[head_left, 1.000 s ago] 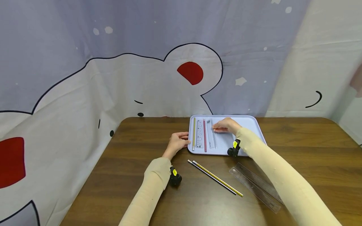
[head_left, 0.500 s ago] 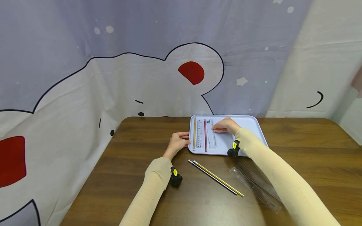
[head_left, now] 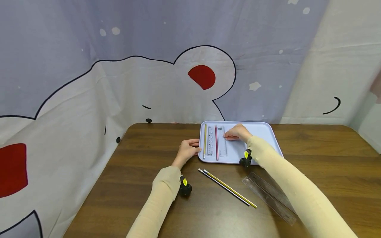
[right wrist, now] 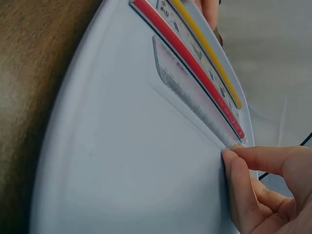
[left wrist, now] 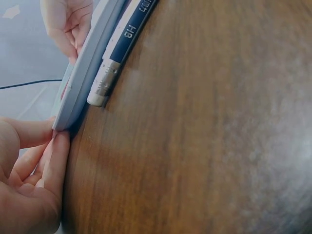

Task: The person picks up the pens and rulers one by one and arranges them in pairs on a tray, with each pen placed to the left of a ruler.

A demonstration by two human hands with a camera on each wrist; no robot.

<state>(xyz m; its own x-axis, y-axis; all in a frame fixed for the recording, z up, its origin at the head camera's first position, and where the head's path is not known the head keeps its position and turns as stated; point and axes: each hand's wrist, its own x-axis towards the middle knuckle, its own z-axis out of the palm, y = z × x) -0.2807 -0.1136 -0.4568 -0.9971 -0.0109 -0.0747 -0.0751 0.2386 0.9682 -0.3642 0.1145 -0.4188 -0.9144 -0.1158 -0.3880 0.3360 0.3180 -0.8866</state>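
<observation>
Two table rulers (head_left: 269,200), head view only; left grip (head_left: 186,150) tight on tray (head_left: 259,129), right grip (head_left: 238,132) on ruler (head_left: 222,142).

Tray (head_left: 266,130) and neighbours partly covered, cropped or unreadable.
Head view: right sleeve (head_left: 300,186) hides the tray's front right corner and part of one loose ruler (head_left: 268,185) in front of the tray; left sleeve (head_left: 157,201), front left of the tray, cropped at bottom like the right; fine print on clear ruler (right wrist: 180,73) in the tray too small to read. Left wrist view: left hand (left wrist: 29,185) at tray corner cropped, loose pencils (left wrist: 129,39) beside the tray too; tray's inside mostly hidden behind its rim. Right wrist view: right hand (right wrist: 273,190) over the tray cropped, fingertips covering clear ruler's end; table (right wrist: 29,73) beside the tray blurred.
</observation>
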